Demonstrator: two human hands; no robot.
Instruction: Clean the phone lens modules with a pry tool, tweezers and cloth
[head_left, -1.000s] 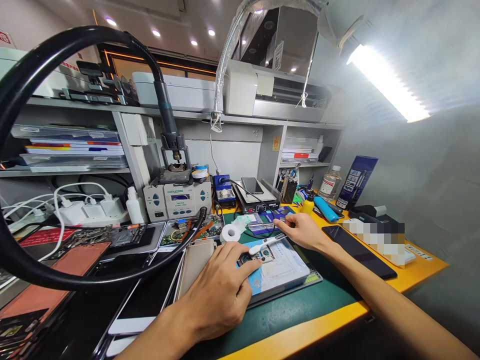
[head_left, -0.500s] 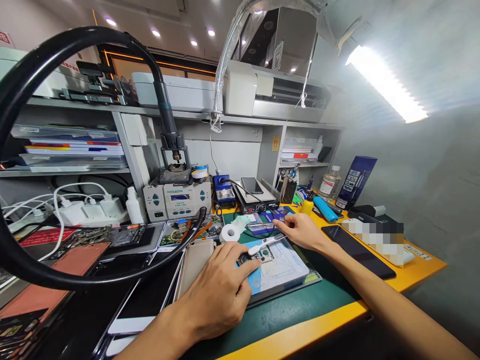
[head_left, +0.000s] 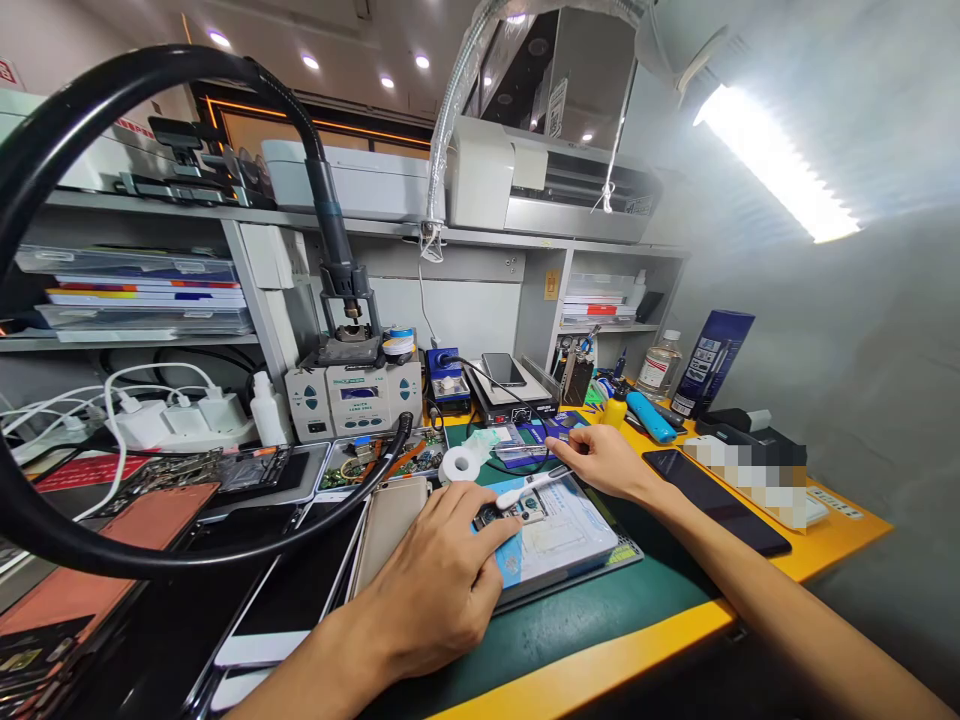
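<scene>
My left hand rests on a white and blue box, its thumb and fingers closed around a small circuit board whose left part they hide. A white, thick-headed stick slants over the board toward my right hand; its far end is dark and thin. My right hand hovers beyond the box, thumb and index finger pinched. From that pinch a thin silver tool like tweezers points left. Whether the white stick touches the right hand, I cannot tell.
A tape roll stands behind my left hand. Several phones, including a gold one, crowd the left side. A thick black hose loops from the grey hot-air station. A black phone lies right.
Both hands stay almost in place, with the board and white stick between them. The whole view shifts very slightly.
</scene>
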